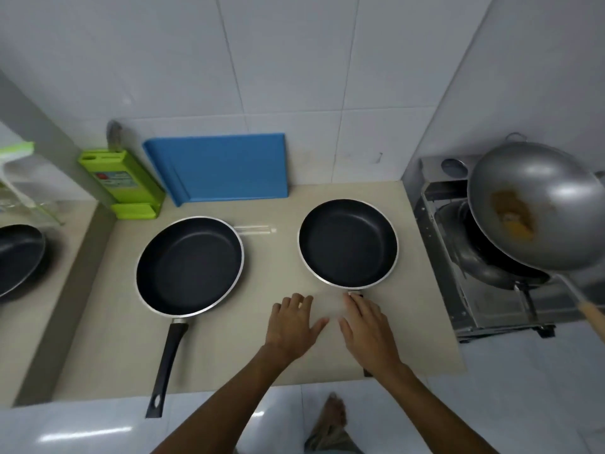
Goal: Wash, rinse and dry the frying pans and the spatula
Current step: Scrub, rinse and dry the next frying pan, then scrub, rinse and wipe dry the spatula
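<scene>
Counter: I see a beige worktop (pixel 108 339) running up to a white tiled wall (pixel 294 60).
Cutting board: blue (pixel 222 167), standing on edge against the wall.
Knife block: green (pixel 126 185), just left of the board, with one grey handle (pixel 113 136) sticking out of the top.
Chopsticks: a pale pair (pixel 253 229) lying flat on the counter in front of the board.
Stove: steel gas hob (pixel 491 309) on my right, lower than the counter.
Wok: grey (pixel 537 204), tilted, with an orange-brown patch inside and a wooden handle; a darker wok (pixel 484 267) sits beneath it.
Rack: green-and-white (pixel 19 178), far left, too blurred for me to read.
</scene>
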`<state>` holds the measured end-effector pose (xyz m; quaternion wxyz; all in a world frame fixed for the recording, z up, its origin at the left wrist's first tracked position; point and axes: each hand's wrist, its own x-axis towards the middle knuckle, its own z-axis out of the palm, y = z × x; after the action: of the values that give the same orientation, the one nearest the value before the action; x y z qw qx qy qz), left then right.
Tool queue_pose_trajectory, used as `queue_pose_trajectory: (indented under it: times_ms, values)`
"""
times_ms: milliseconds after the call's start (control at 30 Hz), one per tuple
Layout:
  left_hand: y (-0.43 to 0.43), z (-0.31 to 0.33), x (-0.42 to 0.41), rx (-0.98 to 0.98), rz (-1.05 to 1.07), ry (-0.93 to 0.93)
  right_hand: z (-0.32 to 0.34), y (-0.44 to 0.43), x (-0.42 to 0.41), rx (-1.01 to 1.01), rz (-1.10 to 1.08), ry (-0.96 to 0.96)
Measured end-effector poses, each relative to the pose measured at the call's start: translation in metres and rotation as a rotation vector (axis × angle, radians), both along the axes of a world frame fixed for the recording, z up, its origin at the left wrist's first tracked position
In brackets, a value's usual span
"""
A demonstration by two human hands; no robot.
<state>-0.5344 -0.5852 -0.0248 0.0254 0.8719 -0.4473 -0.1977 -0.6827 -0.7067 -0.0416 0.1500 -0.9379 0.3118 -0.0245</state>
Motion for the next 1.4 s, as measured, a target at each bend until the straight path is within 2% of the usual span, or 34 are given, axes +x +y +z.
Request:
queue_pose_trajectory:
  times_ms: [133, 367, 500, 667, 900, 1167, 1400]
  values:
    - [0.058, 0.024, 0.045, -0.099, 0.021, -0.197, 0.027, 0.039, 0.052, -0.144, 0.147, 0.016]
    - [0.22, 0.057, 0.146, -0.253, 0.179, -0.34, 0.064, 0.175, 0.175, -0.191, 0.323, -0.033]
    - [0.337, 0.075, 0.198, -0.204, 0.322, -0.414, 0.078, 0.278, 0.256, -0.206, 0.469, -0.065]
    - [0.481, 0.099, 0.247, -0.124, 0.602, -0.413, 0.093, 0.411, 0.341, -0.132, 0.63, -0.173]
    - [0.623, 0.105, 0.31, -0.11, 0.838, -0.439, 0.112, 0.55, 0.447, -0.117, 0.868, -0.21]
    - [0.744, 0.087, 0.435, -0.05, 0.906, -0.395, 0.088, 0.677, 0.584, -0.026, 0.915, -0.152]
    - [0.809, 0.075, 0.559, -0.012, 0.812, -0.341, 0.079, 0.754, 0.691, 0.14, 0.818, -0.136]
